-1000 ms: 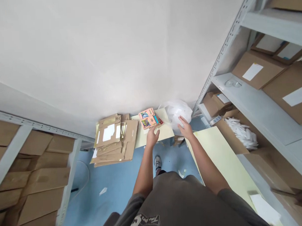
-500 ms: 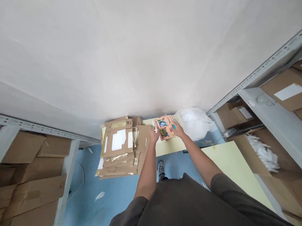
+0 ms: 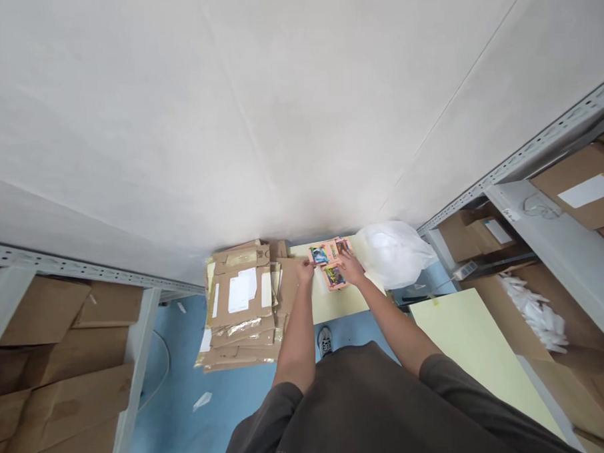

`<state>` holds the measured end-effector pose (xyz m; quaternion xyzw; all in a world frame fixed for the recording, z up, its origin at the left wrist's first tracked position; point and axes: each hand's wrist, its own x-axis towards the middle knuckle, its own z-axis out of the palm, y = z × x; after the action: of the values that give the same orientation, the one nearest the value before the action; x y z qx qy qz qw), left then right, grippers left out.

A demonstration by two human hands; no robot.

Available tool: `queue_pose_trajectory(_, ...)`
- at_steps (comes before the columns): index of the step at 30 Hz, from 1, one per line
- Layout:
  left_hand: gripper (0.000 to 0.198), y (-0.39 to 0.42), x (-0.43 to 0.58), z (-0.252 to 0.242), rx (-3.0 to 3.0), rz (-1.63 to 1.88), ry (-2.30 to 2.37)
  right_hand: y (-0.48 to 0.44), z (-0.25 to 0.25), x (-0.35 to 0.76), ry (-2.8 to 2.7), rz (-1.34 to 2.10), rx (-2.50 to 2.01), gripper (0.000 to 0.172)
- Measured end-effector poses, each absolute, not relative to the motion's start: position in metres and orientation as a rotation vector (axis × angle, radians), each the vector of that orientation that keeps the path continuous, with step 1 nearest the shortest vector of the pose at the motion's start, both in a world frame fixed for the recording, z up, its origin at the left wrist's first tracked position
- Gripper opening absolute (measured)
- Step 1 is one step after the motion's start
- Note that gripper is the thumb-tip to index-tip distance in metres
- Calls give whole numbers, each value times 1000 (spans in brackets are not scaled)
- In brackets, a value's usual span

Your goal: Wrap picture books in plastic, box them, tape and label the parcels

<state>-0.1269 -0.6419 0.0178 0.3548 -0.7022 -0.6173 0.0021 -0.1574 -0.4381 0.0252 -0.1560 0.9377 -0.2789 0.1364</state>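
Several flat, orange-pink printed pieces with bright pictures lie on a pale yellow table [image 3: 330, 307]; whether they are cards or thin boxes I cannot make out. My left hand [image 3: 305, 271] is closed in a pinch at the left corner of the upper printed piece [image 3: 319, 254]. Over the right side of the group, my right hand [image 3: 352, 268] rests with its fingers stretched out. Its fingertips touch the printed pieces and partly cover them. A lower printed piece [image 3: 334, 276] shows just left of that hand.
Flattened cardboard boxes [image 3: 238, 316] are stacked left of the printed pieces. A translucent white plastic bag [image 3: 396, 252] stands to the right. A second yellow board [image 3: 477, 346] is nearer my right side. Shelves with cartons [image 3: 63, 390] flank both sides. Against the back is a white wall [image 3: 287, 120].
The printed pieces, held together between both hands before, now lie spread apart on the table. My right hand has moved over them, and my left hand has closed to a pinch.
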Motion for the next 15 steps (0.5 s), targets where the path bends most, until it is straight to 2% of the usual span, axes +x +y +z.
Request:
queue_pose_trajectory(4,30,-642,-124,33,999,-2088,-2067,-420,37,-149,2614,-1345,-112,59)
queue_pose_trajectory(9,32,-618,-125,69,571,-2309,-2026,-389,66,-139,2289,-1934,152,70)
queue_pose_trajectory(15,39,-535,-130,110,221,-2426,-2225,-291,117,-115,2116,-2331,356,63)
